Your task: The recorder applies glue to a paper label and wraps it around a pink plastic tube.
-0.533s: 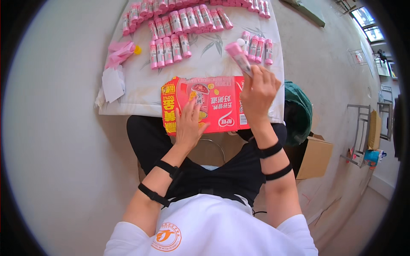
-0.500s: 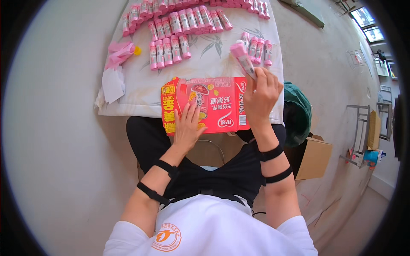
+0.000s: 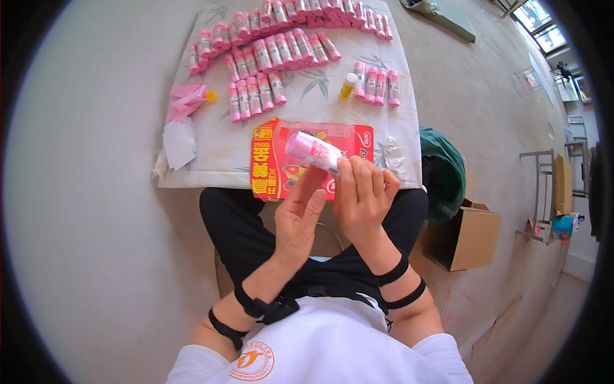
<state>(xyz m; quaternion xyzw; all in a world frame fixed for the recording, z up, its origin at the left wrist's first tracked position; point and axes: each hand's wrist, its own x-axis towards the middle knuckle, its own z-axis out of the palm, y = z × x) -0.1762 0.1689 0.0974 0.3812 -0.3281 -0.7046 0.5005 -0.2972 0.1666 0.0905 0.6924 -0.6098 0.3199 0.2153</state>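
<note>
My right hand (image 3: 364, 198) pinches one end of a pink roll with a printed paper band (image 3: 313, 150), tilted above a flat red cardboard piece (image 3: 262, 160). My left hand (image 3: 297, 217) is raised just below the roll, thumb apart from the straightened fingers. Its fingertips come close to the roll's underside; whether they touch it I cannot tell. The cardboard lies at the table's near edge, partly hidden by both hands. Beyond it on the right stands a small yellow glue stick with a white cap (image 3: 347, 86), beside a short row of similar pink rolls (image 3: 380, 88).
Many more pink rolls (image 3: 281, 51) lie in rows across the far part of the table (image 3: 224, 169). At its left edge are a crumpled pink bag (image 3: 187, 99) and white paper slips (image 3: 179, 142). A green bag (image 3: 441, 176) and an open carton (image 3: 476, 240) stand right of the table.
My right hand has brought the pink roll nearer and to the left, over the cardboard. My left hand has lifted off the cardboard toward the roll. The glue stick now shows fully.
</note>
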